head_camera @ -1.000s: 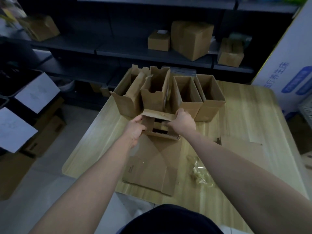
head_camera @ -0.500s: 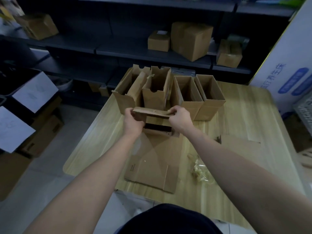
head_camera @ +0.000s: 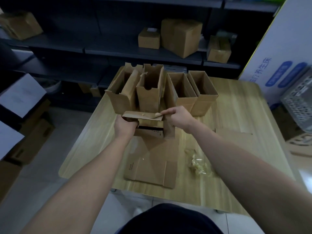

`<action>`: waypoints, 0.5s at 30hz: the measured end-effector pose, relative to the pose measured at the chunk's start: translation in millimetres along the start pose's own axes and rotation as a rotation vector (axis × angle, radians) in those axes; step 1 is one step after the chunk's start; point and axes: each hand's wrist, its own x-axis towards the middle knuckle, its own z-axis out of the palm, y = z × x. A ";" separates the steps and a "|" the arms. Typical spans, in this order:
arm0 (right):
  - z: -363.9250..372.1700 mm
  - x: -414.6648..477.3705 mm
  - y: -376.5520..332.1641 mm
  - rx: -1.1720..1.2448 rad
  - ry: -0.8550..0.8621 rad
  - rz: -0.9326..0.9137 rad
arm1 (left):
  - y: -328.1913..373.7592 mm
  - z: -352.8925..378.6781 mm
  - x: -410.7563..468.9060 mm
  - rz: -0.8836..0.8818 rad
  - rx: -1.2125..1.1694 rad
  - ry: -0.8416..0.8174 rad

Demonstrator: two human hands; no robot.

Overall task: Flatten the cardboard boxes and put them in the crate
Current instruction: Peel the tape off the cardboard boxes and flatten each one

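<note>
Wood-grain table (head_camera: 236, 105) mid-frame: left hand (head_camera: 125, 126) grips one end of the small brown corrugated box (head_camera: 148, 123), right hand (head_camera: 179, 118) pinches a glossy tape strip (head_camera: 157, 115) on its top flap.

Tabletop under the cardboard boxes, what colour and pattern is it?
The tabletop is pale yellowish wood with lengthwise grain stripes, clearest in the head view.

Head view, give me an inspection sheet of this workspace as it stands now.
Surface: wooden table, in use.
Job's things: four open boxes stand in a row at the far edge; held box in front of them; flat cardboard lies nearer; crate at right.
Clutter: crumpled tape wad.
Hands: left hand grips the held box; right hand pinches its top flap.
Cables: nothing seen.
Surroundings: shelves with closed boxes.
</note>
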 end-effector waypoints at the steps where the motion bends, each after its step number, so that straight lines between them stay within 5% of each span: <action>1: -1.3 -0.9 0.9 0.023 -0.014 0.014 | -0.3 0.1 1.1 0.008 0.011 0.007; 11: -21.7 -12.1 11.0 0.062 -0.081 0.131 | 8.3 9.3 -2.5 0.083 0.192 -0.086; 15: -49.8 -18.6 28.6 0.227 -0.099 0.207 | 19.2 27.8 -19.4 0.122 0.052 -0.170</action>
